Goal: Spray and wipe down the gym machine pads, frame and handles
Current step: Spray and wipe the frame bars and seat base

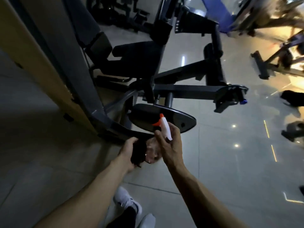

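Gym machine (136, 63), dark and angular, fills the upper middle of my view and stands on a glossy tiled floor (230, 162). Its oval black pad (181, 118) sits low at the near end, and I place everything else from that pad. Above the pad runs a long horizontal beam (184, 90), ending at the right in a small blue knob (244, 101). To the pad's left, the curved base bar (108, 122) of the frame sweeps down to the floor. Well below the pad are my white shoes (126, 201). My right hand (169, 145) is just below the pad, fingers curled round the neck of a spray bottle (166, 129); its orange nozzle overlaps the pad's near edge. My left hand (126, 152), below and left of the pad, grips a bunched dark cloth (139, 152) right beside the bottle's clear body.
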`<state>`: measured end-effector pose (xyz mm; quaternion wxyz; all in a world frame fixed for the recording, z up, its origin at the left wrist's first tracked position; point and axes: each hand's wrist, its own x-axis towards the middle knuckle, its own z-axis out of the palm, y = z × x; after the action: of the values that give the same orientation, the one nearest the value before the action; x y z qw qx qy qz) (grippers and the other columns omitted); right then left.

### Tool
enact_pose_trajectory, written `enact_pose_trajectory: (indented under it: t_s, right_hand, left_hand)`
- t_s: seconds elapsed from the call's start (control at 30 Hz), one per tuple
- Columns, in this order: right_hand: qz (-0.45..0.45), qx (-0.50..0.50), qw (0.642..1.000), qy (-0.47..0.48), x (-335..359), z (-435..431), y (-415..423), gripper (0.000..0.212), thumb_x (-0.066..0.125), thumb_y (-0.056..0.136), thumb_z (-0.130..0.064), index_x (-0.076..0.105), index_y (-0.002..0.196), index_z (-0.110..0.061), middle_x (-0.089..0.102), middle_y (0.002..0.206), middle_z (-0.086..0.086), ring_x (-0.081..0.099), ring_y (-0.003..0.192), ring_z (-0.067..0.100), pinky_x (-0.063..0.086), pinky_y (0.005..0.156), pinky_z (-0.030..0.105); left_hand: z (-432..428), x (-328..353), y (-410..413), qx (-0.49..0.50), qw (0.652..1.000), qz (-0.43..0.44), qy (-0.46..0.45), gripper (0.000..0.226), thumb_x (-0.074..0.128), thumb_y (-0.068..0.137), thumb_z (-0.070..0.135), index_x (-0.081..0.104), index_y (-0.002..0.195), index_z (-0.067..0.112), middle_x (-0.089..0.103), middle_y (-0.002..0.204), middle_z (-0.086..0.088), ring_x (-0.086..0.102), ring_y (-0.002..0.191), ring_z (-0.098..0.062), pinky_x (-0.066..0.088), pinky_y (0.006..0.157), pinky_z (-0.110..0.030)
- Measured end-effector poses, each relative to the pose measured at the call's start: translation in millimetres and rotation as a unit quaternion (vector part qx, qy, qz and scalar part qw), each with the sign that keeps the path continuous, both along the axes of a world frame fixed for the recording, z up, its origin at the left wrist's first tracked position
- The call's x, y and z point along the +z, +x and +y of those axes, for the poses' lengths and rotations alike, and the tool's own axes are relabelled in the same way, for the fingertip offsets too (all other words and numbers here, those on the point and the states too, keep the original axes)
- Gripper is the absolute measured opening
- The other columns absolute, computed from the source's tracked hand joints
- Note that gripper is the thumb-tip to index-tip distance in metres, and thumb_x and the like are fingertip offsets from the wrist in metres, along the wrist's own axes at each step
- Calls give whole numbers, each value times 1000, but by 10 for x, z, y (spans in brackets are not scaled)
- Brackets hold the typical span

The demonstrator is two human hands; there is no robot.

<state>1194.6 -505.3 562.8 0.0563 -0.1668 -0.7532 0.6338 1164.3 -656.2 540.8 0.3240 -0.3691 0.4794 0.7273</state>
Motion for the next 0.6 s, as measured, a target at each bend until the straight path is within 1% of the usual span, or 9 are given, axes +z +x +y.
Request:
enact_pose_trajectory:
  t_s: [0.03, 0.07, 0.13, 0.23, 0.33, 0.4, 0.43, 0.53, 0.6]
  right_hand:
    - [2, -3, 1000, 9, 1, 105, 116, 56, 78, 92, -33, 51, 141, -28, 59, 130, -17, 60, 119, 1, 55, 95, 24]
    - [9, -7, 999, 30, -3, 222, 267, 56, 79, 91, -30, 52, 140, -28, 60, 132, -12, 59, 120, 2, 53, 96, 22]
    - [8, -30, 997, 71, -58, 417, 494, 43, 76, 92, -20, 55, 129, -27, 59, 120, -8, 61, 110, 5, 52, 87, 25]
    - [-6, -62, 992, 109, -216, 620, 815, 34, 64, 94, -13, 57, 125, -24, 61, 110, -10, 60, 100, 6, 51, 83, 26]
    - [-52, -46, 982, 178, -568, 676, 1079, 14, 60, 103, -32, 59, 117, -29, 62, 100, -12, 60, 89, 6, 48, 74, 27]
    - [-101, 10, 964, 246, -820, 655, 1184, 28, 49, 104, -53, 55, 121, -31, 57, 99, -11, 55, 88, 8, 43, 73, 29]
    - [-125, 42, 952, 278, -923, 643, 1203, 33, 44, 105, -55, 53, 125, -30, 56, 100, -10, 54, 89, 12, 43, 72, 30]
    - [-147, 117, 908, 374, -1042, 540, 1179, 40, 40, 107, -43, 41, 143, -25, 56, 104, -5, 52, 96, 19, 46, 74, 34]
    - [-177, 92, 920, 338, -1029, 454, 1138, 30, 40, 106, -48, 52, 117, -22, 59, 95, -5, 57, 90, 19, 43, 73, 31]
  left_hand:
    - [123, 21, 104, -25, 1000, 4, 15, 41, 46, 100, 41, 73, 93, 10, 71, 79, -11, 65, 64, -25, 43, 58, -30]
    - [254, 42, 244, -56, 998, 2, 22, 38, 44, 101, 38, 69, 87, 13, 66, 75, -9, 62, 60, -23, 41, 55, -29]
    - [449, 57, 454, -110, 994, -2, 25, 30, 46, 99, 35, 61, 81, 15, 57, 70, -7, 54, 56, -21, 37, 49, -26]
    - [563, -27, 673, -114, 992, -2, -47, 33, 63, 88, 38, 70, 94, 6, 70, 84, -15, 64, 70, -28, 43, 48, -27]
    - [492, -126, 790, -46, 992, 6, -121, 60, 76, 65, 49, 72, 105, 5, 74, 100, -21, 71, 83, -34, 50, 50, -30]
    - [381, -249, 846, -35, 991, 12, -131, 78, 75, 48, 57, 74, 105, 4, 76, 97, -23, 71, 80, -36, 50, 49, -30]
    - [323, -296, 871, -28, 990, 15, -136, 81, 74, 46, 58, 74, 106, 4, 76, 96, -23, 72, 80, -36, 50, 50, -30]
    - [206, -267, 947, -10, 985, 31, -167, 70, 75, 56, 56, 72, 107, 7, 76, 93, -22, 75, 84, -37, 53, 54, -32]
    - [182, -244, 970, 7, 984, 37, -175, 64, 76, 64, 51, 66, 110, 8, 75, 97, -23, 75, 88, -39, 54, 53, -32]
